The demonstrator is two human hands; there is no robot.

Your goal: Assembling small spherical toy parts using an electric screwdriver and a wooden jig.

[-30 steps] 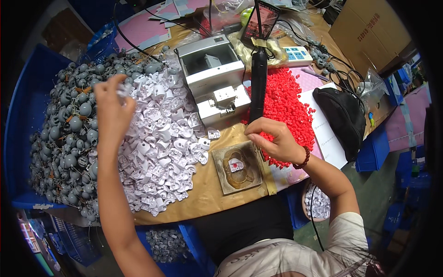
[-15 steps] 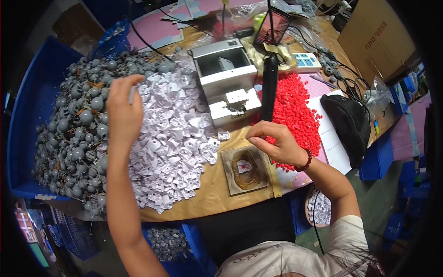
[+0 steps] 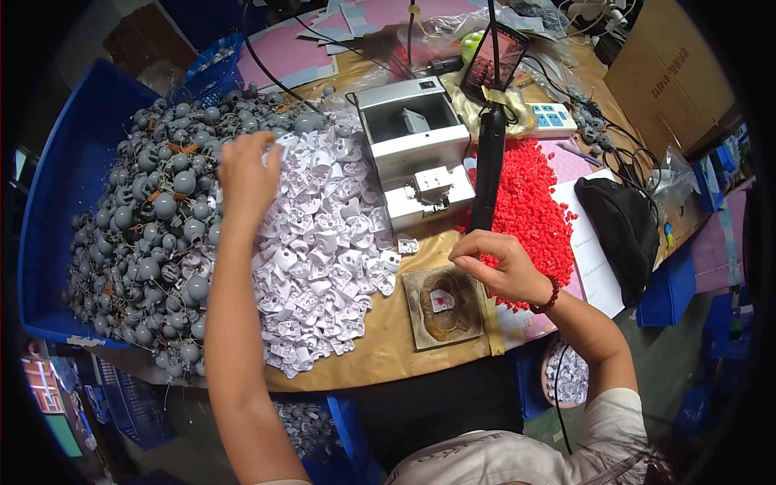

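My left hand point(image 3: 249, 174) hovers over the line where a heap of grey ball-shaped parts point(image 3: 153, 234) meets a heap of white plastic pieces point(image 3: 311, 267). Its fingers are bent, with a gap between them and the thumb; I see nothing held. Thumb and forefinger of my right hand point(image 3: 508, 268) are pinched together; what they hold, if anything, is too small to make out. Beside that hand lies a square block point(image 3: 420, 327) with a hollow. Inside the hollow sits a white piece with a red spot point(image 3: 442, 301). Red small parts point(image 3: 529, 210) lie heaped beyond my right hand.
A silver box-shaped device point(image 3: 420, 149) stands behind the block, with a black rod-like tool point(image 3: 488, 170) hanging beside it. A blue bin point(image 3: 48, 218) bounds the grey heap. To the right are a black pouch point(image 3: 618, 234), a power strip point(image 3: 552, 119) and a cardboard box point(image 3: 671, 81).
The whole view has shifted, so the table appears farther right. My left hand has moved slightly right, toward the white pieces. My right hand keeps its pinch near the block.
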